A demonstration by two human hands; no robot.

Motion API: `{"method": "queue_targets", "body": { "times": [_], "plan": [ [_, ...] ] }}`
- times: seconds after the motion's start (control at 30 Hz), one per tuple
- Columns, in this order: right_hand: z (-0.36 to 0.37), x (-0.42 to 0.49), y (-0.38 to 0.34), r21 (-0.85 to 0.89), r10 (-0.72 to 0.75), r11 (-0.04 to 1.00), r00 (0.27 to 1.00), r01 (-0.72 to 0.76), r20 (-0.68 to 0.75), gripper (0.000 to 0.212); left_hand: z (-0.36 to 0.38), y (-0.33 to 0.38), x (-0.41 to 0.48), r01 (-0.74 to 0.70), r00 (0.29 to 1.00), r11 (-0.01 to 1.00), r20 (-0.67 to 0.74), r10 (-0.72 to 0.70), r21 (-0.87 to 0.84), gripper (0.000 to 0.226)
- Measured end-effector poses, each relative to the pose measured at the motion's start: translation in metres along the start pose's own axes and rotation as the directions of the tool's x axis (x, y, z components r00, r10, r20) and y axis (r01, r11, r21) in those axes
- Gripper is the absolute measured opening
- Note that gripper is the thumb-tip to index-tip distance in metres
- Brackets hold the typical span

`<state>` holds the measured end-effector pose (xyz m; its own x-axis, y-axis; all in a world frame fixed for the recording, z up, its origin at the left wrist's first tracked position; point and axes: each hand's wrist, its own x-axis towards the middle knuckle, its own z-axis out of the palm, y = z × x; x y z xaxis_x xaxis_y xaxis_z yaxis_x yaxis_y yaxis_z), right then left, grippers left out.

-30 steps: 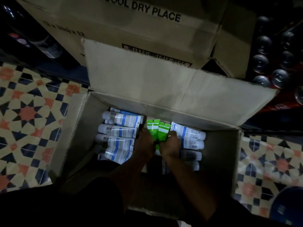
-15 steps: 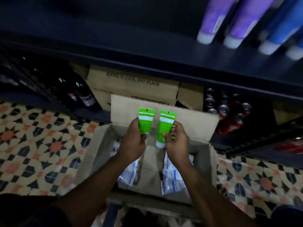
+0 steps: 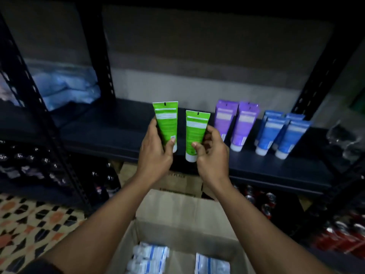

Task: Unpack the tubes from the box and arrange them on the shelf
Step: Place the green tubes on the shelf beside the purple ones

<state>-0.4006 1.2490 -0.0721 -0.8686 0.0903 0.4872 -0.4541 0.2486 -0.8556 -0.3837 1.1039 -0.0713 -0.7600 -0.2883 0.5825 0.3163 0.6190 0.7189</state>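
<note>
The left hand (image 3: 156, 153) grips a green tube (image 3: 166, 123) around its lower half, thumb across the front near the barcode and fingers behind it. The right hand (image 3: 213, 155) holds a second green tube (image 3: 195, 133) in the same way, thumb pressed low on the front and fingers curled round its right edge. Both tubes stand upright, white caps down and crimped ends up, side by side with a narrow gap between them, over the front part of the dark shelf (image 3: 110, 135) (whether the caps touch the board cannot be told).

To the right on the same shelf stand two purple tubes (image 3: 245, 123), caps down, just beside the right-hand green one. Beyond them is a group of blue tubes (image 3: 290, 137) in two short rows. At the far left of the shelf level lies a blurred bundle of pale blue packs in clear wrap (image 3: 65, 86).

Below the forearms sits the open cardboard box (image 3: 177, 220), its far flap raised. Inside it lie white-and-blue tubes (image 3: 152, 256) on the left and more at the right, with bare cardboard between. Another carton (image 3: 177, 182) stands under the shelf behind the box, and drink cans (image 3: 266, 204) are stacked to its right. Patterned floor tiles (image 3: 29, 224) show at lower left.
</note>
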Motion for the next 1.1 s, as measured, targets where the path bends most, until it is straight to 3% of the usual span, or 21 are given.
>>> {"method": "queue_targets", "body": {
  "times": [0.1, 0.4, 0.7, 0.97, 1.1],
  "plan": [
    [0.009, 0.03, -0.007, -0.037, 0.003, 0.999, 0.999, -0.005, -0.051, 0.047, 0.011, 0.002, 0.03, -0.017, 1.0, 0.999, 0.026, 0.016, 0.027, 0.054],
    [0.049, 0.07, 0.04, -0.192, 0.122, 0.971, 0.985, -0.144, -0.125, 0.044, 0.057, -0.038, 0.069, 0.157, 0.976, 0.985, 0.143, -0.166, 0.076, 0.034],
    [0.061, 0.096, 0.059, -0.229, 0.167, 0.952, 0.971, -0.203, -0.169, 0.063, 0.083, -0.058, 0.096, 0.139, 0.979, 0.99, 0.147, -0.142, 0.028, 0.042],
    [0.067, 0.103, 0.066, -0.249, 0.163, 0.947, 0.971, -0.204, -0.174, 0.058, 0.088, -0.063, 0.1, 0.111, 0.981, 0.993, 0.157, -0.116, 0.04, 0.046],
    [0.069, 0.097, 0.069, -0.275, 0.174, 0.939, 0.976, -0.205, -0.134, 0.078, 0.085, -0.063, 0.1, 0.128, 0.975, 0.991, 0.178, -0.134, 0.049, 0.06]
  ]
}}
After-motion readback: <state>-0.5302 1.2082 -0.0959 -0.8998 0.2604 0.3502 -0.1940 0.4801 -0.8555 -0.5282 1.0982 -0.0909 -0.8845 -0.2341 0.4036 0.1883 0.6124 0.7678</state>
